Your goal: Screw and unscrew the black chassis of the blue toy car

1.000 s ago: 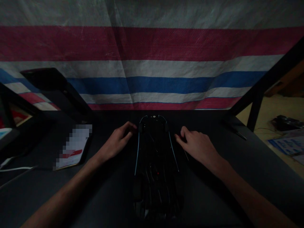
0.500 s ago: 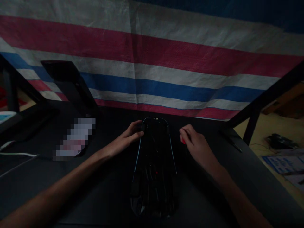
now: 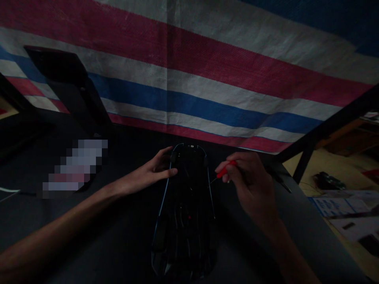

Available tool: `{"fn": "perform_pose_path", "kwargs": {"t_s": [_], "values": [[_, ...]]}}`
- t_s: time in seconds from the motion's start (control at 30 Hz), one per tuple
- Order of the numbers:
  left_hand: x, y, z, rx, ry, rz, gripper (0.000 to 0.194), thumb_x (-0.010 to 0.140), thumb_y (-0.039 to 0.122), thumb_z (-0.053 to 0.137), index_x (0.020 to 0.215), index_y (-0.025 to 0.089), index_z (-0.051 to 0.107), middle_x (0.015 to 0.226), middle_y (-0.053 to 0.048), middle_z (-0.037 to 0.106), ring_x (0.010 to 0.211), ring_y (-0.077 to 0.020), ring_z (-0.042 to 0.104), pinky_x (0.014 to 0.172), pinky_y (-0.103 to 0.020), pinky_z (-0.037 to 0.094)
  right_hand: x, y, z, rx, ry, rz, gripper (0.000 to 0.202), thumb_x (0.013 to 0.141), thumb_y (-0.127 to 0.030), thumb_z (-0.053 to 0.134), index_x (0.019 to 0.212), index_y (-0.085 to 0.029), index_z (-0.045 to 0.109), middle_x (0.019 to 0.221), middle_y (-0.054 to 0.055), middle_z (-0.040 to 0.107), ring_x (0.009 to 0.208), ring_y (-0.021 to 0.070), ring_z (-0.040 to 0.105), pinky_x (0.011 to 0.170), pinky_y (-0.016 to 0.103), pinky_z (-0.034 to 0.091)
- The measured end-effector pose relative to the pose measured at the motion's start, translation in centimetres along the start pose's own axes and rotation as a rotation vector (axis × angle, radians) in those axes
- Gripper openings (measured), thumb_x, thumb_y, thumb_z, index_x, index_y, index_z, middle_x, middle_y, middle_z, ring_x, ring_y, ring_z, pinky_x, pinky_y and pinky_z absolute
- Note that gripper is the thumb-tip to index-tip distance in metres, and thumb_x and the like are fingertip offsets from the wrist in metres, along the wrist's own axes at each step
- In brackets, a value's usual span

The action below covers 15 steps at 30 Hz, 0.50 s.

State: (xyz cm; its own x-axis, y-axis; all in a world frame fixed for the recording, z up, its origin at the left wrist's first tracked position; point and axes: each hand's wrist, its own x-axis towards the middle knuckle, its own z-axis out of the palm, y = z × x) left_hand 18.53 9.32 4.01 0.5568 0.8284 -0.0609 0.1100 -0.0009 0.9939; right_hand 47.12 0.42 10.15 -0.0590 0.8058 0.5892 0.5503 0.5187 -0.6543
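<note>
A long black toy car with thin blue edging lies lengthwise on the dark table in front of me. My left hand holds its left side near the far end, the thumb over the edge and the other fingers curled along the side, partly hidden. On the other side, my right hand is closed around the red handle of a screwdriver. Its thin shaft points left and down, the tip at or close to the car's right edge; in the dim light I cannot tell whether they touch.
A black desk lamp or stand rises at the back left, beside a blurred-out flat object. A dark slim tool lies near the table's right edge. Behind hangs a striped sheet; papers lie beyond the table on the right.
My right hand has turned, showing the screwdriver, whose shaft now reaches toward the car's right edge. My left thumb has come onto the car's edge. The view has tilted and shifted slightly.
</note>
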Motion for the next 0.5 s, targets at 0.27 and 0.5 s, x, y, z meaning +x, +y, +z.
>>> {"fn": "perform_pose_path", "kwargs": {"t_s": [0.27, 0.5], "values": [[0.2, -0.1, -0.1, 0.018, 0.01, -0.017, 0.09, 0.094, 0.048, 0.081, 0.168, 0.034, 0.032, 0.174, -0.012, 0.046, 0.159, -0.0351, 0.043, 0.129, -0.055, 0.039, -0.3, -0.1, 0.1, -0.172, -0.024, -0.146, 0.01, 0.11, -0.023, 0.059, 0.118, -0.029, 0.058, 0.098, -0.002, 0.077, 0.075, 0.0123, 0.075, 0.07, 0.025, 0.059], [-0.1, 1.1, 0.3, 0.044, -0.037, -0.052, 0.085, 0.099, 0.049, 0.073, 0.169, 0.029, 0.028, 0.18, -0.01, 0.033, 0.164, -0.0323, 0.033, 0.134, -0.048, 0.03, 0.7, -1.3, 0.0, -0.618, -0.1, -0.342, 0.015, 0.11, -0.013, 0.049, 0.111, -0.021, 0.062, 0.095, 0.004, 0.075, 0.083, 0.0216, 0.071, 0.08, 0.038, 0.05]]}}
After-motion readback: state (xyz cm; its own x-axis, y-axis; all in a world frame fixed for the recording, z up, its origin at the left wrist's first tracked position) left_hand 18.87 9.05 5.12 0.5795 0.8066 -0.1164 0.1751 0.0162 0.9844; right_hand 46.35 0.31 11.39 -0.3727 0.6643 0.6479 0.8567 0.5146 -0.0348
